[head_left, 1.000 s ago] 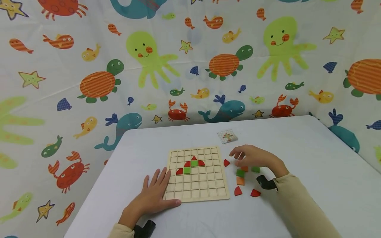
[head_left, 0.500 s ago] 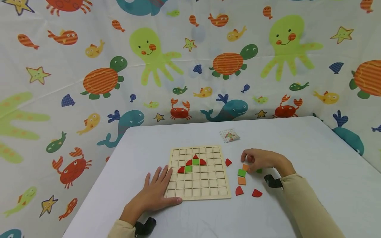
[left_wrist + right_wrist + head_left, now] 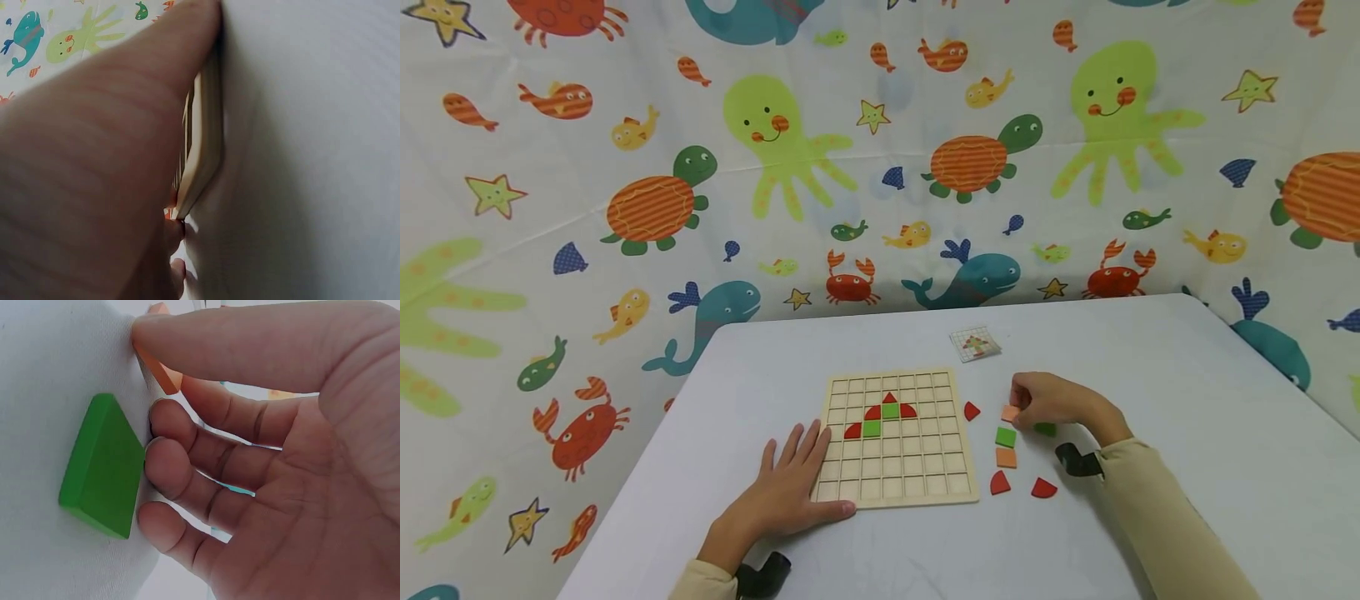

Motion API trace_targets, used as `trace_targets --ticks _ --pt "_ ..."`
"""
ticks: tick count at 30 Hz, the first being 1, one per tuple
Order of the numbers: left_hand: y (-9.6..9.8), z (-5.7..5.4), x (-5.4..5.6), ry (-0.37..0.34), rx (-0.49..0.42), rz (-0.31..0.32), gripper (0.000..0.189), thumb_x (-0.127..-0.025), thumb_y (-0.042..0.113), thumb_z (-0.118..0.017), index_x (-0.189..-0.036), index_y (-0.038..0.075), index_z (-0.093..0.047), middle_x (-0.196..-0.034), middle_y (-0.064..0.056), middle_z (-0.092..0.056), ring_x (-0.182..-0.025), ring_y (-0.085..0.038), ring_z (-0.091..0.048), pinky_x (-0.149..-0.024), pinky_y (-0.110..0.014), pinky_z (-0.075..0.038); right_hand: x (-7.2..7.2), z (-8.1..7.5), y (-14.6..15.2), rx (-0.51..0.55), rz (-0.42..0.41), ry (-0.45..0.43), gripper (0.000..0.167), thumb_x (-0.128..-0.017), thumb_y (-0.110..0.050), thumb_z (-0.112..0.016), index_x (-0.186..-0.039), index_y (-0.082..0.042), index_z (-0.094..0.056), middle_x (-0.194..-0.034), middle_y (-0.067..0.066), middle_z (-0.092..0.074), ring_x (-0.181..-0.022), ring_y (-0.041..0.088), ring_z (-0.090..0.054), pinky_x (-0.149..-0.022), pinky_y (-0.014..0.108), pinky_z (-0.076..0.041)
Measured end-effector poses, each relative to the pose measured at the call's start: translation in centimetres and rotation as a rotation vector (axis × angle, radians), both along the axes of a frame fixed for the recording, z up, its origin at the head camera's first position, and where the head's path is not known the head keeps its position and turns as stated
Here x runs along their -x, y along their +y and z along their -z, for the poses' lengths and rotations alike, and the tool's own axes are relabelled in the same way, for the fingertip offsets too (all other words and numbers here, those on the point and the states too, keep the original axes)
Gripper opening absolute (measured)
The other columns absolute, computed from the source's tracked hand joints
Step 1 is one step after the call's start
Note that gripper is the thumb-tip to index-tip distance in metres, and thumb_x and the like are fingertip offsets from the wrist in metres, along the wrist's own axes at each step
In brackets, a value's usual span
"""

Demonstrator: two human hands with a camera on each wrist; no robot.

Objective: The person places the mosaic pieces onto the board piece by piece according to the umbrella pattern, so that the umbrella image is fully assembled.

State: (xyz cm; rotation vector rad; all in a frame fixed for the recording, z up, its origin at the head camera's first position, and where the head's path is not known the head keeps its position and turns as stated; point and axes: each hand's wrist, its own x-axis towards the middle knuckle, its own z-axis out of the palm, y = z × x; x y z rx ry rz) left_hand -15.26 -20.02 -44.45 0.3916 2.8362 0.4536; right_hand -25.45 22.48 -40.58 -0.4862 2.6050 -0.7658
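Note:
My left hand (image 3: 782, 492) lies with its fingers spread along the left edge of the wooden grid board (image 3: 917, 479); its thumb runs along the front edge. On the board sit two green squares (image 3: 890, 411) and several red pieces, including a triangle (image 3: 890, 398) and quarter-rounds (image 3: 853, 431). To the right of the board, my right hand (image 3: 1063, 400) pinches an orange square tile (image 3: 164, 372) between thumb and index finger, tilted close to the tabletop. A green square tile (image 3: 103, 472) lies right beside the other curled fingers.
Near the board's right side lie another green tile (image 3: 1006, 437), an orange tile (image 3: 1006, 457) and red quarter-rounds (image 3: 972, 411), (image 3: 1043, 488). A pattern card (image 3: 975, 343) rests behind, toward the table's far edge. A curtain with sea animals (image 3: 880, 167) hangs behind the white table.
My right hand moved right from near the red quarter-round to the orange tile, then its thumb and index finger closed on it. The left hand stayed on the board.

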Motion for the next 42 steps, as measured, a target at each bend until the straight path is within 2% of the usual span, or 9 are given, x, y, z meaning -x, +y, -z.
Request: trace_targets --ticks 10,16,25,29,42 --pt "-0.3 0.3 0.1 0.008 0.000 0.000 0.125 -0.082 0.080 -0.070 -0.170 0.005 -0.025 -0.178 -0.017 -0.014 -0.163 -0.044 -0.003 -0.122 -0.072 0.004 0.6 0.5 -1.2 0.007 0.025 0.035 0.024 -0.088 -0.009 -0.082 -0.099 -0.009 -0.060 -0.088 0.005 -0.057 -0.086 0.022 -0.055 -0.075 0.037 -0.048" --pt "-0.4 0.2 0.2 0.006 -0.012 0.000 0.125 -0.082 0.079 -0.072 -0.170 0.004 -0.024 -0.178 -0.018 -0.014 -0.163 -0.044 -0.003 -0.122 -0.072 0.005 0.9 0.8 -1.7 0.074 0.023 0.079 0.016 -0.090 -0.005 -0.077 -0.092 -0.009 -0.062 -0.084 0.004 -0.058 -0.083 0.022 -0.056 -0.073 0.036 -0.048" --pt "-0.5 -0.4 0.3 0.023 -0.013 0.019 0.124 -0.083 0.079 -0.071 -0.170 0.003 -0.024 -0.177 -0.019 -0.015 -0.162 -0.045 -0.004 -0.122 -0.073 0.003 1.0 0.7 -2.8 0.193 0.057 0.174 0.012 -0.098 -0.005 -0.075 -0.097 -0.007 -0.063 -0.089 0.003 -0.062 -0.086 0.022 -0.059 -0.079 0.036 -0.053" --pt "-0.5 -0.4 0.4 0.025 -0.015 0.019 0.124 -0.083 0.079 -0.071 -0.170 0.004 -0.024 -0.177 -0.018 -0.015 -0.163 -0.044 -0.003 -0.122 -0.073 0.004 1.1 0.6 -3.7 0.264 0.031 0.210 0.012 -0.099 -0.001 -0.074 -0.100 -0.006 -0.063 -0.090 0.003 -0.063 -0.083 0.021 -0.061 -0.077 0.033 -0.055" --pt "-0.5 0.1 0.5 0.002 -0.019 0.012 0.125 -0.083 0.080 -0.071 -0.171 0.005 -0.024 -0.178 -0.016 -0.015 -0.163 -0.043 -0.002 -0.122 -0.073 0.004 0.2 -0.4 -7.7 0.345 -0.112 0.247 0.008 -0.100 0.000 -0.072 -0.102 -0.004 -0.066 -0.088 0.001 -0.066 -0.078 0.020 -0.063 -0.068 0.031 -0.057"
